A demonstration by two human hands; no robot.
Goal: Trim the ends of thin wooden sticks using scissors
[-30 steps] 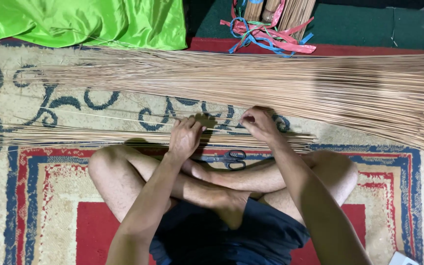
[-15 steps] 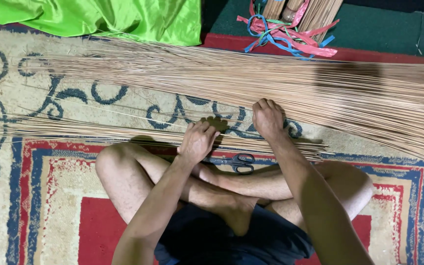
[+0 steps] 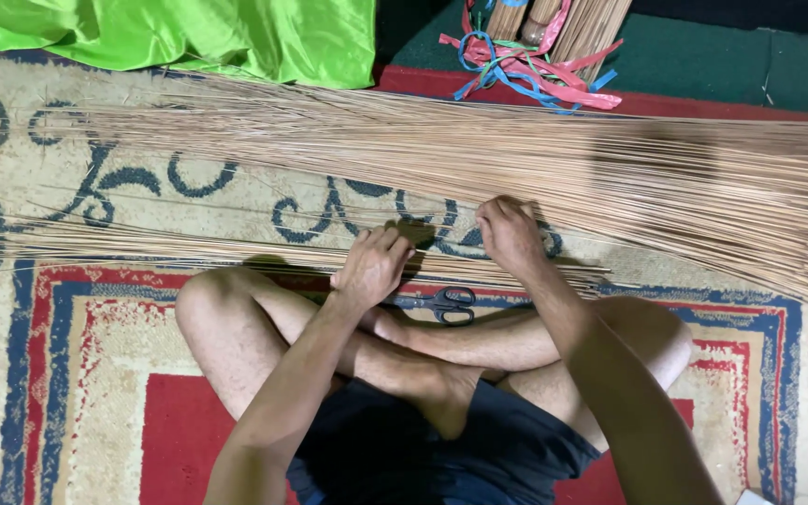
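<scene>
Seated cross-legged on a patterned carpet [image 3: 67,374], a person sorts thin palm-leaf sticks. The left hand [image 3: 371,266] rests, fingers curled, on the small near bundle [image 3: 142,249]; whether its grip is closed on any stick cannot be told. The right hand [image 3: 510,234] presses fingertips down at the near edge of the large far pile [image 3: 516,159] — seemingly picking out sticks. Next calls for a fine pinch. Black scissors [image 3: 441,304] lie by the shins; coloured ribbons [image 3: 535,75] and green cloth [image 3: 189,33] lie far — no labels visible.
</scene>
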